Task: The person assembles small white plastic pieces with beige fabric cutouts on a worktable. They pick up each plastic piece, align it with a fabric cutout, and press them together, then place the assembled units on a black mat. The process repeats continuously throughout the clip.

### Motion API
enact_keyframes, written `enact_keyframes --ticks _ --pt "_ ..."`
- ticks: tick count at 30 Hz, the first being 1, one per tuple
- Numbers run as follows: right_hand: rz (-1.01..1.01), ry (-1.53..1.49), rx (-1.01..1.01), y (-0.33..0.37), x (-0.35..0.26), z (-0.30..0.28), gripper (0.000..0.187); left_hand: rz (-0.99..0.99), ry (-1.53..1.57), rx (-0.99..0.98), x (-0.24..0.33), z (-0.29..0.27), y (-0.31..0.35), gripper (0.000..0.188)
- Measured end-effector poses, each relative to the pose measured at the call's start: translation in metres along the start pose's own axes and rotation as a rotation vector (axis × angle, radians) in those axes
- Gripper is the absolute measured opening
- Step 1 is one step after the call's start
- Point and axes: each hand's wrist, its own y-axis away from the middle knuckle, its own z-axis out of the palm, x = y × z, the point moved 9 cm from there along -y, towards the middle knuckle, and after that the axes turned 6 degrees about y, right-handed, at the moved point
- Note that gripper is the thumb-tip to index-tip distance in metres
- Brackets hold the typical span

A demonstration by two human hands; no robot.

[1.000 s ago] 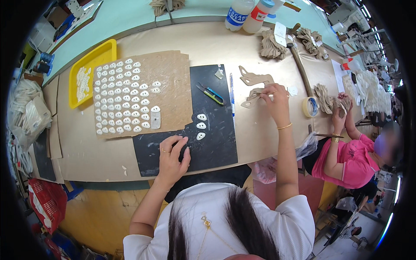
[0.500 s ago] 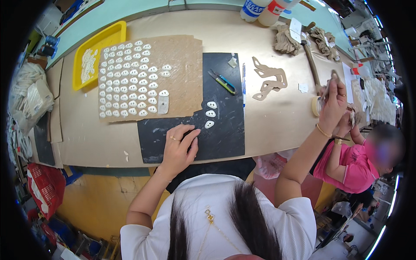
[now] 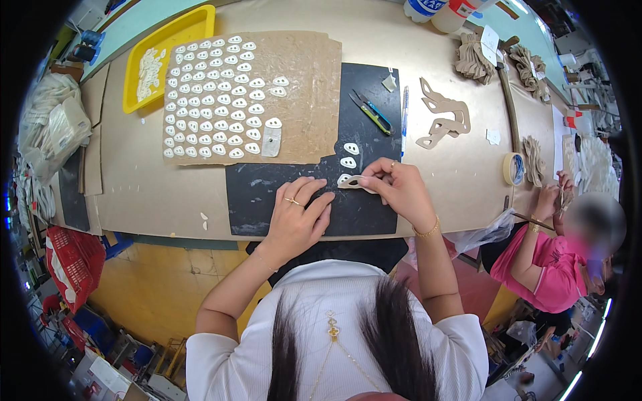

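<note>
1. The right hand rests on the black mat, its fingertips pinched on a small tan cardboard strip that points toward nine o'clock.
2. The strip lies low over the mat, just at six o'clock of two small white oval pieces that sit on the mat; a third white piece touches or lies under the strip's tip, and which of the two cannot be told.
3. The left hand lies palm down on the mat, fingers spread and holding nothing, its fingertips near the strip's left end but apart from it.
4. At eleven o'clock of the left hand, a brown cardboard sheet overlaps the mat's upper edge and carries rows of white oval pieces.
5. A pale rectangular tag lies at the lower right of those rows.
6. At ten o'clock of the sheet, a yellow tray holds more white pieces.
7. At twelve o'clock of the right hand, green-handled snips lie on the mat, with a pen just beside them on the mat's right edge.
8. At one o'clock of the right hand, cut-out cardboard shapes lie on the tan table.
9. At three o'clock, a roll of tape stands on the table.
10. Beyond it, at the table's right end, another person in a pink top works with both hands.
</note>
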Motion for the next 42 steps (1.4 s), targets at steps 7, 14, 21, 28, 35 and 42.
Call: enact_keyframes --ticks 7,14,21,28,35,42 --pt "-0.107 0.128 0.011 -0.013 -0.014 0.007 0.02 -0.006 -0.04 -0.024 0.002 0.004 -0.001 0.036" --pt "-0.114 0.158 0.011 -0.015 -0.013 0.011 0.021 0.001 -0.097 -0.059 0.003 0.007 -0.002 0.042" --pt "-0.181 0.184 0.038 -0.016 -0.014 0.01 0.02 0.001 -0.122 -0.064 0.004 0.009 -0.003 0.043" --pt "-0.099 0.158 -0.01 -0.016 -0.014 0.01 0.022 0.005 -0.151 -0.069 0.005 0.01 -0.004 0.043" --pt "-0.164 0.198 -0.011 -0.015 -0.02 0.008 0.021 0.018 -0.239 -0.086 0.013 0.011 -0.01 0.045" --pt "-0.08 0.138 -0.018 -0.016 -0.009 0.009 0.019 0.034 -0.262 -0.137 0.016 0.012 -0.011 0.049"
